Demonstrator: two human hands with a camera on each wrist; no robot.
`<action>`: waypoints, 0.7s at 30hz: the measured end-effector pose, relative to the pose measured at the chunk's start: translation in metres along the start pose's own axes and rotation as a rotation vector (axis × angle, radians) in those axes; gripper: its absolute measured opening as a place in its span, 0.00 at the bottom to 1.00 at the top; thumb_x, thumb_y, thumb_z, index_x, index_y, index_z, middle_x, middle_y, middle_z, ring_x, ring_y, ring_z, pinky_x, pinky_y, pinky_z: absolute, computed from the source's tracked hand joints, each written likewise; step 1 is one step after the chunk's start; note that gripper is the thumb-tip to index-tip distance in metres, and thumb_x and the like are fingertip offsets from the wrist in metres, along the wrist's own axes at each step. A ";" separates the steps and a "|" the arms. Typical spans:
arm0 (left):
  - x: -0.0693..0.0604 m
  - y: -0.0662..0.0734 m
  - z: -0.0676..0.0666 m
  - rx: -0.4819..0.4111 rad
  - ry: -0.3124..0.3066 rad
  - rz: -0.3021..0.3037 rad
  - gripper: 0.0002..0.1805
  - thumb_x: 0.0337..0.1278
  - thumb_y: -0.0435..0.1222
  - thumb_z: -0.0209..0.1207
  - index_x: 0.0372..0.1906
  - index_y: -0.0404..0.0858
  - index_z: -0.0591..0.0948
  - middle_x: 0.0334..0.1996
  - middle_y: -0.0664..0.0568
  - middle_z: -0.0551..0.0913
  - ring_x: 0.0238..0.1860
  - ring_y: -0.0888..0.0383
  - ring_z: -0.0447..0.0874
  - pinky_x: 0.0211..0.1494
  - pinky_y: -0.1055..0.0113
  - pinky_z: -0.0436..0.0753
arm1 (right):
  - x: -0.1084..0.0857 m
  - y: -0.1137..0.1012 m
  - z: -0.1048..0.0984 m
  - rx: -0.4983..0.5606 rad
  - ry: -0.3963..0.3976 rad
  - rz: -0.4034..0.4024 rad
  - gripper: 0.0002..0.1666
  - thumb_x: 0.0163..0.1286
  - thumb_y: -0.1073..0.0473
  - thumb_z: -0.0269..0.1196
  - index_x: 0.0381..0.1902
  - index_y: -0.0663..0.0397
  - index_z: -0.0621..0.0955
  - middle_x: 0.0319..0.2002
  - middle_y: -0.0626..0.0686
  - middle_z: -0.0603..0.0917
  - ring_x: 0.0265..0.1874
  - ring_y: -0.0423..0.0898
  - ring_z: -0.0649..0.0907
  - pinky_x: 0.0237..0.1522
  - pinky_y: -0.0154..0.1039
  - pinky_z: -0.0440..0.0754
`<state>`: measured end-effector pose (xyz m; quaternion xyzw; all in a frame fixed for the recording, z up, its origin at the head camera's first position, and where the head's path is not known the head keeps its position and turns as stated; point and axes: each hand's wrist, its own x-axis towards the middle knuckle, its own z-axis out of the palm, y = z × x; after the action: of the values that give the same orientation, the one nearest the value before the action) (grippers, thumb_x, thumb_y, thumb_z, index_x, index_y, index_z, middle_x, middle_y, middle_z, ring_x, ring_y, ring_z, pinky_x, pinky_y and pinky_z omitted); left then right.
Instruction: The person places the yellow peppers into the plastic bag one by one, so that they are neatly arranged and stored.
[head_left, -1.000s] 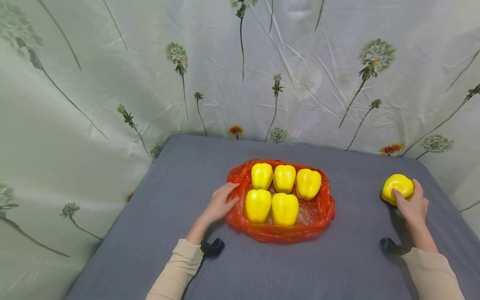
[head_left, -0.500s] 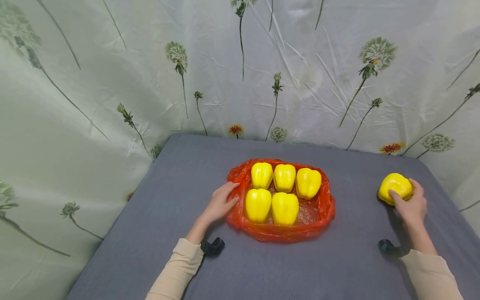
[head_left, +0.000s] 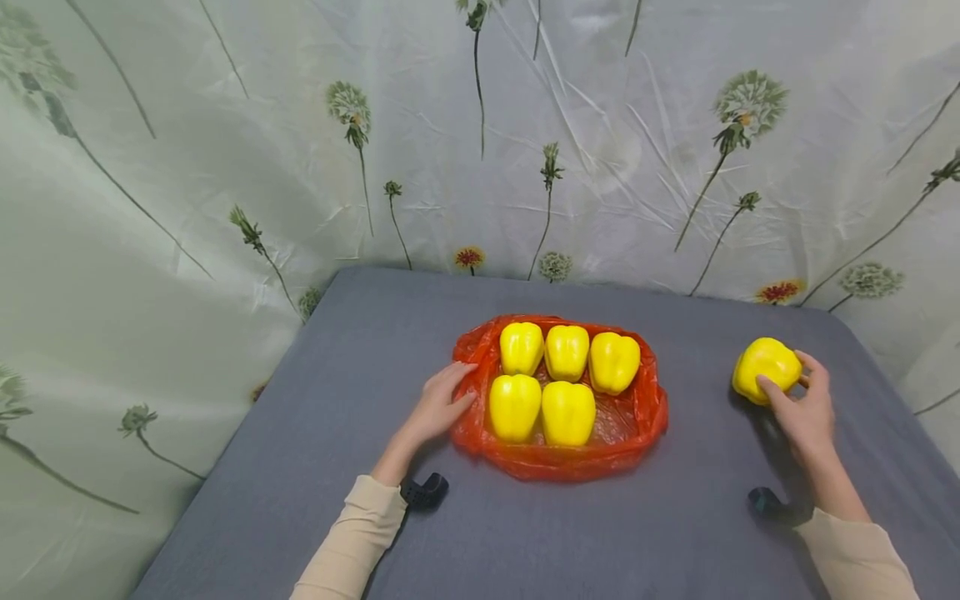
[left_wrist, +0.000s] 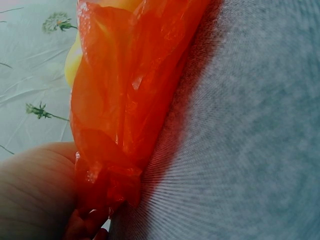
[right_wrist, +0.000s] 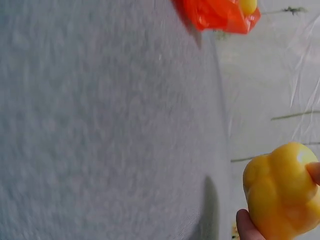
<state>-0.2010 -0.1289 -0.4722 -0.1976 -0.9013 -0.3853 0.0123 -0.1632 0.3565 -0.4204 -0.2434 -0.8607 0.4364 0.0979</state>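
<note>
A red plastic bag (head_left: 577, 462) lies spread wide on the grey table, with several yellow bell peppers (head_left: 567, 414) standing in it in two rows. My left hand (head_left: 435, 408) holds the bag's left edge between thumb and fingers; in the left wrist view the red film (left_wrist: 120, 100) bunches up beside the hand (left_wrist: 37, 192), and the fingertips are mostly hidden. To the right of the bag, my right hand (head_left: 806, 408) grips another yellow bell pepper (head_left: 767, 369), raised over the table. The right wrist view shows this pepper (right_wrist: 280, 190) between thumb and fingers.
The grey cloth-covered table (head_left: 390, 333) reaches back to a pale curtain (head_left: 600, 167) printed with dandelions. A dark band with a protruding piece (head_left: 425, 492) sits at the left wrist, and a similar dark piece (head_left: 768, 502) is at the right wrist.
My right hand has carried its yellow bell pepper to the left, nearer the bag, and the pepper has turned slightly. The left hand stays at the bag's edge.
</note>
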 end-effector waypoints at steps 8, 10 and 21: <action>0.001 -0.001 0.000 0.008 -0.002 -0.009 0.27 0.60 0.39 0.55 0.65 0.40 0.68 0.66 0.44 0.70 0.70 0.44 0.60 0.73 0.41 0.55 | -0.013 -0.013 0.002 0.063 -0.084 -0.110 0.42 0.70 0.49 0.52 0.74 0.39 0.44 0.69 0.72 0.51 0.57 0.71 0.68 0.26 0.12 0.68; 0.001 -0.001 0.000 0.011 -0.007 -0.012 0.27 0.60 0.40 0.55 0.65 0.40 0.68 0.66 0.44 0.70 0.70 0.44 0.60 0.73 0.41 0.54 | -0.018 -0.015 0.003 0.059 -0.092 -0.136 0.41 0.69 0.49 0.53 0.73 0.37 0.45 0.68 0.72 0.52 0.50 0.58 0.77 0.27 0.12 0.70; 0.000 -0.001 0.000 0.010 -0.002 -0.010 0.27 0.61 0.40 0.55 0.65 0.39 0.68 0.66 0.43 0.70 0.70 0.44 0.60 0.73 0.41 0.55 | -0.040 -0.028 0.014 0.122 -0.132 -0.267 0.40 0.69 0.53 0.55 0.72 0.37 0.48 0.63 0.71 0.54 0.30 0.13 0.69 0.31 0.12 0.72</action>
<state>-0.2018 -0.1292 -0.4732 -0.1935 -0.9041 -0.3808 0.0107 -0.1436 0.3125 -0.4052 -0.0911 -0.8619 0.4859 0.1129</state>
